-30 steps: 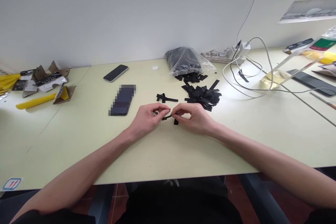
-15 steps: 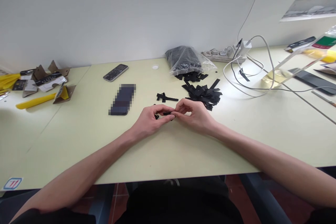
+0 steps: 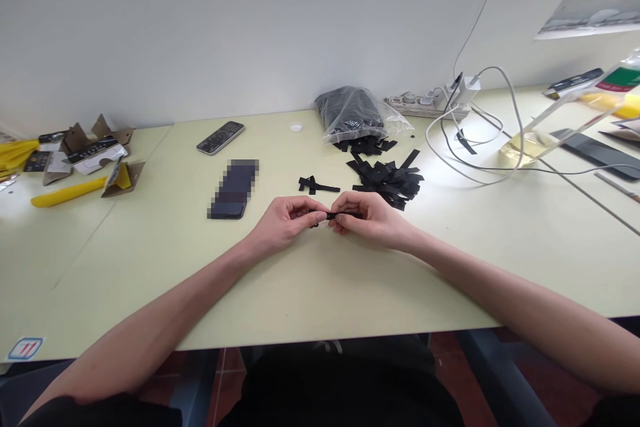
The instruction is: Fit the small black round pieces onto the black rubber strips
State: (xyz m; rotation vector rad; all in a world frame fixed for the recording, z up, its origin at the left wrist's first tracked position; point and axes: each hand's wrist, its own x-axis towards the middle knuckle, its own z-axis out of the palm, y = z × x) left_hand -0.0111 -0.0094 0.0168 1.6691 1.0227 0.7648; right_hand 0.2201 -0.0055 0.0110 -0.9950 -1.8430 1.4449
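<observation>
Between my two hands, just above the table, is a short black strip (image 3: 332,215), pinched at both ends. My left hand (image 3: 285,221) closes thumb and forefinger on its left end. The thumb and fingers of my right hand (image 3: 373,220) grip its right part, and a black length shows inside that hand. A small black piece (image 3: 315,225) lies under my left fingertips, mostly hidden. Behind my hands are a few crossed black strips (image 3: 320,187), and beyond my right hand lies a heap of loose black strips (image 3: 387,177).
A clear bag of black pieces (image 3: 350,113) leans by the wall. Nearby sit a power strip (image 3: 425,107), looping white cables (image 3: 520,120) and a tilted bottle of yellow liquid (image 3: 523,150). Two phones, one grey-edged (image 3: 221,138), one dark (image 3: 235,190), and a yellow-handled tool (image 3: 70,195) lie left.
My right fingers have shifted along the black strip, and more of it now shows in my right hand. My left hand has moved slightly left.
</observation>
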